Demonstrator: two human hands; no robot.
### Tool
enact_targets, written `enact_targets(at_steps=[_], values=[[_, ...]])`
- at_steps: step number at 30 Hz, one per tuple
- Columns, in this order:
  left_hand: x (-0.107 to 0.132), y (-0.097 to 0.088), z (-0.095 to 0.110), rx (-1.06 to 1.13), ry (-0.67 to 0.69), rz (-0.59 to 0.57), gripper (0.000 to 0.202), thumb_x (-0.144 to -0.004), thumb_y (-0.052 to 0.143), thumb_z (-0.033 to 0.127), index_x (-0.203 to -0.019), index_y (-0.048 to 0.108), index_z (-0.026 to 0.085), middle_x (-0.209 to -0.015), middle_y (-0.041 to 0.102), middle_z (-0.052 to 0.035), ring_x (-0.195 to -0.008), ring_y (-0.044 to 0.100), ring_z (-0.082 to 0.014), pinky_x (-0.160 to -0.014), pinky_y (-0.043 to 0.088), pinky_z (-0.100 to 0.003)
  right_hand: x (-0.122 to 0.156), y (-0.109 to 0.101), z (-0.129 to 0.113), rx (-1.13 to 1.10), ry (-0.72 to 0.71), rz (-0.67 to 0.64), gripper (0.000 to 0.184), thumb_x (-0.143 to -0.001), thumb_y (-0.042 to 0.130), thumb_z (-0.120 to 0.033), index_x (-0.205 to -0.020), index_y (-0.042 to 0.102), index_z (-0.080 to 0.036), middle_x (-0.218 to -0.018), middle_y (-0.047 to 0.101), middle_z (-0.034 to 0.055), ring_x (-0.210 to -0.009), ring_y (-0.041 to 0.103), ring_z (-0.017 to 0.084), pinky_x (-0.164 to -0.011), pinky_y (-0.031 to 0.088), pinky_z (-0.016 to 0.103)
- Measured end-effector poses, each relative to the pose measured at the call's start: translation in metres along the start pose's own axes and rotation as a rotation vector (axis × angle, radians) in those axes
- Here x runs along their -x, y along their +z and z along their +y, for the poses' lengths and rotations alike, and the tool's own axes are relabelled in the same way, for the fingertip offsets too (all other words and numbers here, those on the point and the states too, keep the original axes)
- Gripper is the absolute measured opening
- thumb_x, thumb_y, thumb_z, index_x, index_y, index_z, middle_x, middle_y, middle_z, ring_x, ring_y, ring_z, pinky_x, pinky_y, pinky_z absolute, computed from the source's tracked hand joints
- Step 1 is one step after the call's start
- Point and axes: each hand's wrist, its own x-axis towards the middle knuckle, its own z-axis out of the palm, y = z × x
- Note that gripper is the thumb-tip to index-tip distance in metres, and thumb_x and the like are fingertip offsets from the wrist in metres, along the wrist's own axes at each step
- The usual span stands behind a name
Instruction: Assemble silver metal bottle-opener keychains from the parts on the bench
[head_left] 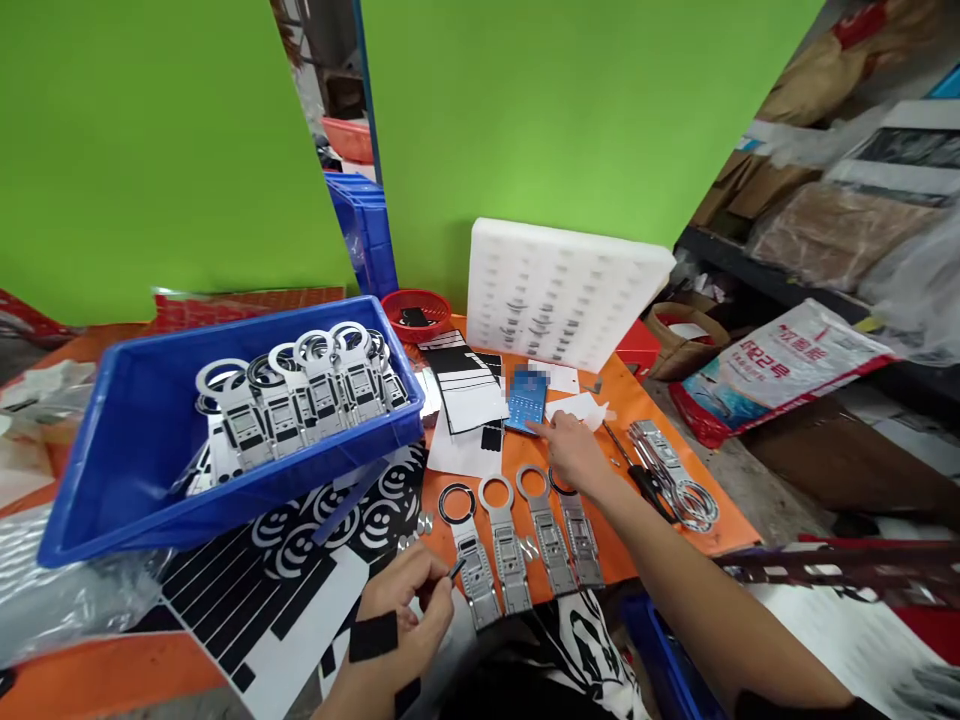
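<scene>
The left hand (409, 610) pinches a small black strip (456, 570) just beside four metal brackets (508, 555) laid in a row. The right hand (574, 450), holding nothing, points a finger onto the phone (526, 398). Only the leftmost bracket's ring looks black, so most of the work seems left.

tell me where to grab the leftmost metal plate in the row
The leftmost metal plate lies flat with a neighbour close on its right, so pinch its narrow neck just below the black ring from above, likely coming in from the open left side, where the left hand holds a small black piece.
</scene>
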Motion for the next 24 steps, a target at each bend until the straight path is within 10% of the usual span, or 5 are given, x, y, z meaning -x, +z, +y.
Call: enact_targets(at_steps=[6, 24], values=[[-0.007, 0.002, 0.006, -0.041, -0.08, 0.034, 0.019, -0.082, 0.049, 0.019, -0.062, 0.051, 0.02, -0.063, 0.051, 0.0018, -0.056, 0.048, -0.0123, -0.049, 0.033, -0.021, -0.003, -0.001, 0.011, 0.017, 0.064, 0.061, 0.06, -0.09, 0.036, -0.006, -0.149, 0.036, -0.017, -0.106, 0.053, 0.0164, -0.095, 0.05, 0.028, -0.075, 0.037, 0.034], [-0.025, 0.008, 0.024, -0.066, -0.051, -0.007, 0.019, -0.081, 0.049, 0.02, -0.061, 0.051, 0.02, -0.059, 0.052, 0.0015, -0.052, 0.049, -0.0114, -0.04, 0.022, -0.02, 0.004, -0.006, -0.004, -0.122, -0.027, 0.115, 0.057, -0.086, 0.038, -0.002, -0.138, 0.053, -0.023, -0.1, 0.055, 0.0125, -0.091, 0.051, 0.025, -0.078, 0.04, 0.034]])
